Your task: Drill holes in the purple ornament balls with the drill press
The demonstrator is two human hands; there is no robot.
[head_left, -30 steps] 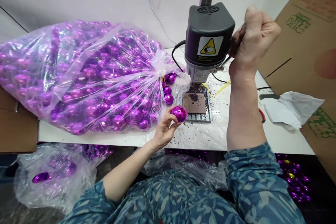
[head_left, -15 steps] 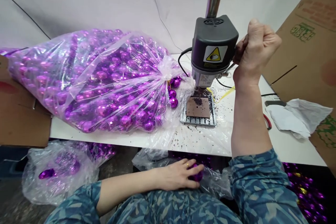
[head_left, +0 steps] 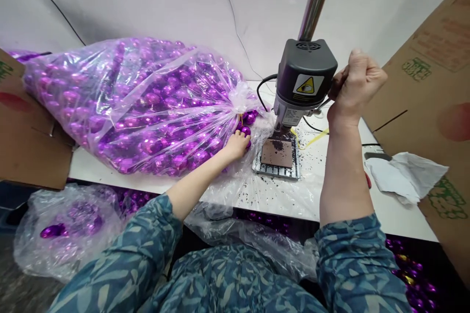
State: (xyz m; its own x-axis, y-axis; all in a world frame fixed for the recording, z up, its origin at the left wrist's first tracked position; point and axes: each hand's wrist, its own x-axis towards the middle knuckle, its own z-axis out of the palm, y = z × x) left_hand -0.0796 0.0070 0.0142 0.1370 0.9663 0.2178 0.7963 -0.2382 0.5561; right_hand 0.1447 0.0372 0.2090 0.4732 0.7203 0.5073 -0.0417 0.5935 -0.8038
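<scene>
My left hand (head_left: 237,145) reaches to the mouth of a big clear plastic bag (head_left: 121,102) stuffed with shiny purple balls, its fingers curled over a loose purple ball (head_left: 245,131) at the opening. My right hand (head_left: 355,85) is a fist wrapped round the lever of a small bench drill press (head_left: 305,80), beside its grey motor head. Under the drill sits a brown block on the metal base plate (head_left: 277,170), with dark shavings scattered around it.
A white table (head_left: 396,212) carries the press, crumpled white paper (head_left: 404,168) and a cable. Cardboard boxes stand at right (head_left: 436,78) and left (head_left: 25,127). Below the table edge lie plastic bags (head_left: 62,230) holding more purple balls, and some on the floor at right (head_left: 411,274).
My left hand put a purple ball down into the bag on my lap, then rose to the big bag's mouth. My right hand has stayed on the lever.
</scene>
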